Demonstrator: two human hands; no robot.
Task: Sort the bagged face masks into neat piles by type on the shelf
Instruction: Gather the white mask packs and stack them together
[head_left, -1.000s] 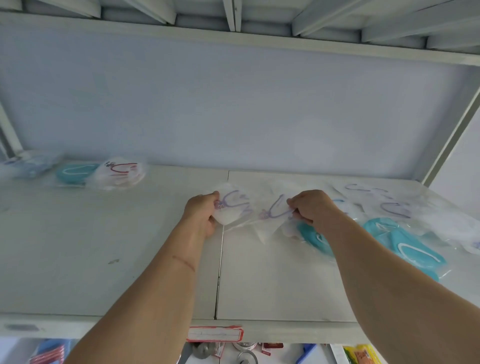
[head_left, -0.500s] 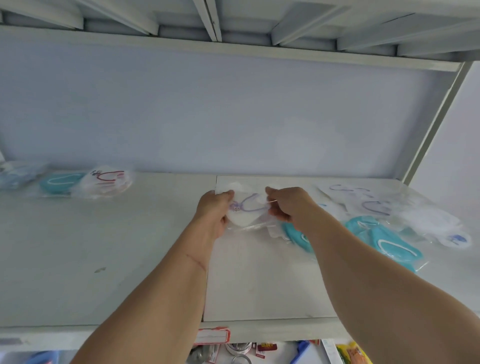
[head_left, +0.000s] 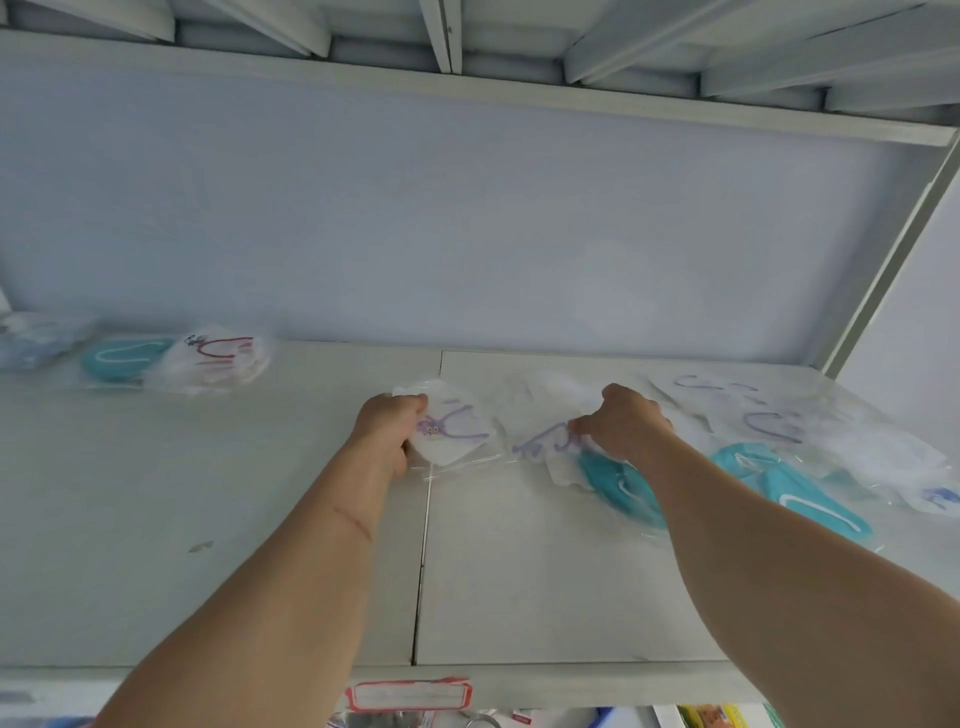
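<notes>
While gripping the white purple-strapped bagged mask at its left edge with left hand, fingers curled round the bag just above the shelf near its centre seam, keep it flat and level. With right hand, fingers pinched together on a second purple-strapped mask lying over a teal mask in the unsorted heap, lift straight up so the slippery bags beneath stay put. Lay matching bags edge to edge, well apart from the red-strapped pile at far left
</notes>
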